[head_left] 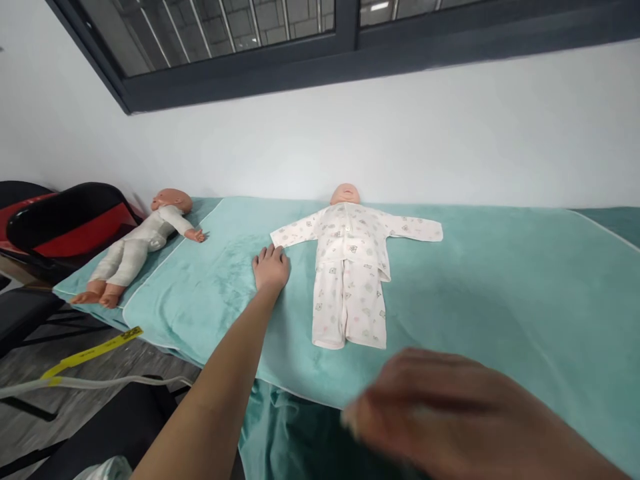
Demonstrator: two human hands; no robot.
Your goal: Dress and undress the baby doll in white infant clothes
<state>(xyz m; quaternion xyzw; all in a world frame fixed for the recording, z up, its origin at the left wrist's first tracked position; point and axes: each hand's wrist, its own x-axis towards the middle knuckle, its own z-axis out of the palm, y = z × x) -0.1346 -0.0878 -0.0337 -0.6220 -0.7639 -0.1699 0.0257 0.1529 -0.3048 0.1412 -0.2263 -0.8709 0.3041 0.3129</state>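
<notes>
A baby doll (pixel 350 267) in a white printed pyjama suit lies on its back in the middle of a teal blanket (pixel 500 293), arms spread. My left hand (pixel 271 268) rests flat on the blanket just below the doll's left-side sleeve, fingers stretched out and holding nothing. Close to the camera, my right hand (pixel 450 407) hovers over the blanket's near edge; it is blurred by motion and its fingers cannot be made out.
A second doll (pixel 140 247) in a plain white suit lies at the left end of the table. Black and red chairs (pixel 65 223) stand to the left. A yellow strap (pixel 90 352) hangs below the table's edge. A white wall and a dark window frame are behind.
</notes>
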